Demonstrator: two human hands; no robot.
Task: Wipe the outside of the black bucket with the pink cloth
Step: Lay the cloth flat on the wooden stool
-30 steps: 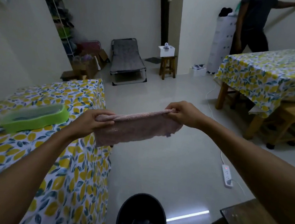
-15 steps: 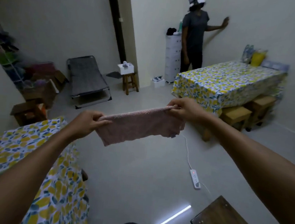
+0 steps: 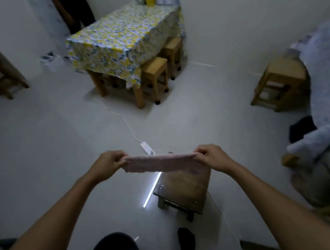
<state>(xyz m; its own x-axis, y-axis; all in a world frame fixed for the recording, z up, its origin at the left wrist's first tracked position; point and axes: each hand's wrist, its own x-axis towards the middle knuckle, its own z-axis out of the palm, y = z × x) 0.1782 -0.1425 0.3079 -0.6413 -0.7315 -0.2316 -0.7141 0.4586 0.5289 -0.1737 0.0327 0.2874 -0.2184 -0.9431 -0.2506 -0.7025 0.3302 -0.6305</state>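
I hold the pink cloth point(image 3: 160, 162) stretched flat between both hands, above the floor in the middle of the view. My left hand point(image 3: 108, 161) pinches its left end and my right hand point(image 3: 212, 157) pinches its right end. A rounded black shape at the bottom edge looks like the black bucket point(image 3: 116, 246); only its top shows, between my forearms, well below the cloth.
A dark wooden stool point(image 3: 182, 189) stands just under the cloth's right half. A white power strip point(image 3: 147, 147) and its cord lie on the floor beyond. Further off are a table with a lemon-print cloth point(image 3: 119, 38), wooden stools point(image 3: 156, 73) and another stool point(image 3: 280, 82) at right.
The view has swung right and down. The lemon-print table beside me is gone from view, the dark stool now sits under the cloth, and both hands still hold the cloth stretched.
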